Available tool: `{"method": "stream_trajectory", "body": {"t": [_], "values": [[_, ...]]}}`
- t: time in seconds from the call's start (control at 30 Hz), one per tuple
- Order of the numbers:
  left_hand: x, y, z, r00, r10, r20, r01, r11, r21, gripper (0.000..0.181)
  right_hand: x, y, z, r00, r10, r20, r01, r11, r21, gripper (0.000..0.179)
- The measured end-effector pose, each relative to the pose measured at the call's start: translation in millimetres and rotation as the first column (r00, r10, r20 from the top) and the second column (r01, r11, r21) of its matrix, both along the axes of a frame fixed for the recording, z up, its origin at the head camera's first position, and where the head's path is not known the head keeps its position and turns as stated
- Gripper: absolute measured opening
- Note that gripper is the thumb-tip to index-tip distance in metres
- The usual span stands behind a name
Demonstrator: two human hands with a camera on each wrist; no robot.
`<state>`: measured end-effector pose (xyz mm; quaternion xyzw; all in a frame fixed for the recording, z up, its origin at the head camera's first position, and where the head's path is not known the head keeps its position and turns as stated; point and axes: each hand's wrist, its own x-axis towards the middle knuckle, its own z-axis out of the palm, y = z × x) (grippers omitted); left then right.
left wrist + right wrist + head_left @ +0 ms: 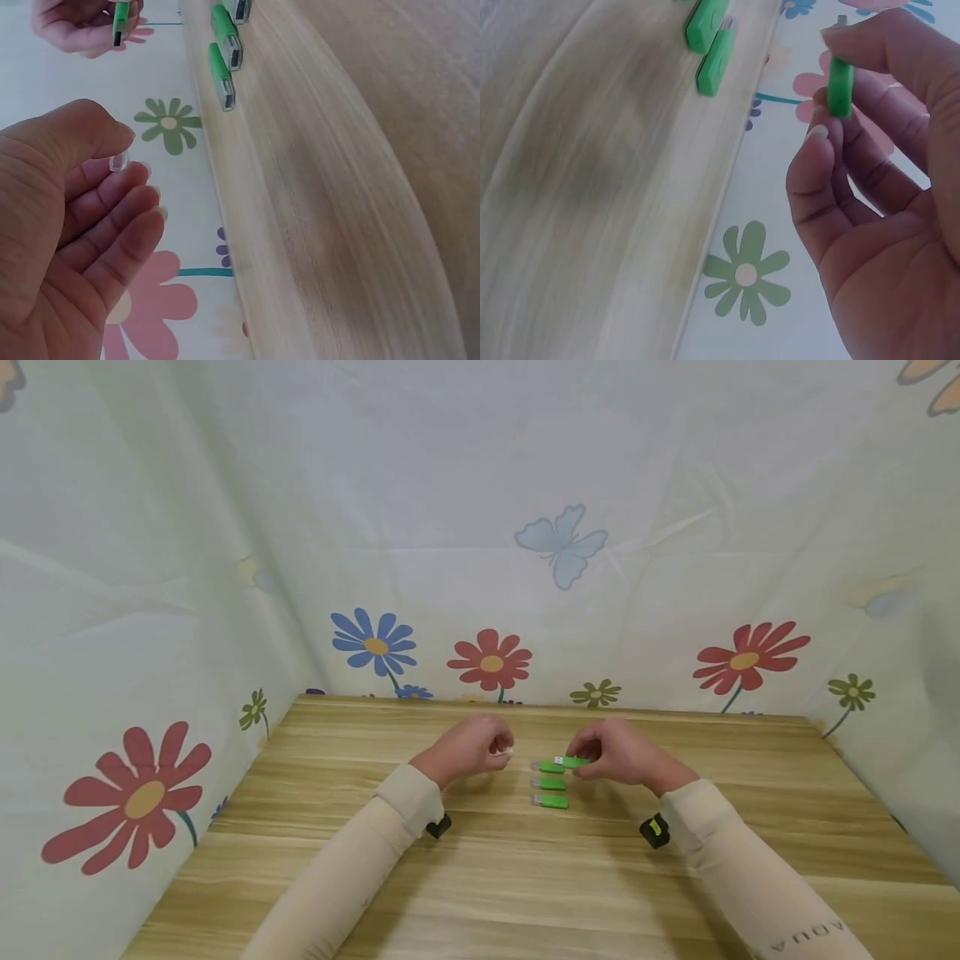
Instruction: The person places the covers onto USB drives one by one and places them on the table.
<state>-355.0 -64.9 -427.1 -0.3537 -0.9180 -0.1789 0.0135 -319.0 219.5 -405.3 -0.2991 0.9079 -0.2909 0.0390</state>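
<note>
Between thumb and fingers, my right hand [618,753] pinches a green USB stick [841,86] whose bare metal plug points left, towards the other hand. My left hand [472,747] pinches a small clear cap [118,161] between thumb and forefinger, apart from that stick. Three more green USB sticks lie on the table between the hands, one behind another: a near one [553,801], a middle one [551,783] and a far one [551,767]. Clear caps cover their plug ends, which face left. The held stick is just above the far one.
The wood-grain table [480,877] ends at a hanging sheet [450,527] printed with flowers and butterflies, which also rises at both sides. A black wrist camera [655,831] sits under the right wrist, another [438,825] under the left.
</note>
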Motion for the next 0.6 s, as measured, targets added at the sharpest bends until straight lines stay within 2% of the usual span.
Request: {"method": "stream_trajectory", "body": {"t": [0.1, 0.23, 0.43, 0.6], "values": [[5.3, -2.0, 3.0, 1.000, -0.016, 0.002, 0.016, 1.000, 0.023, 0.011, 3.0, -1.3, 0.2, 1.000, 0.029, -0.012, -0.029, 0.999, -0.035, 0.010], [13.1, -2.1, 7.7, 1.000, -0.024, 0.012, 0.023, 0.999, 0.041, 0.010, 6.3, -2.7, 0.0, 1.000, 0.026, -0.015, -0.027, 0.999, -0.043, 0.009], [23.7, -1.9, 13.3, 0.999, -0.046, -0.008, 0.047, 0.998, 0.038, 0.009, 12.2, -5.0, 2.7, 0.999, 0.045, 0.004, -0.045, 0.996, -0.072, 0.009], [30.2, -1.8, 16.6, 0.998, -0.059, 0.014, 0.058, 0.997, 0.048, 0.011, 17.3, -7.2, 4.0, 0.998, 0.053, -0.012, -0.054, 0.995, -0.078, 0.011]]}}
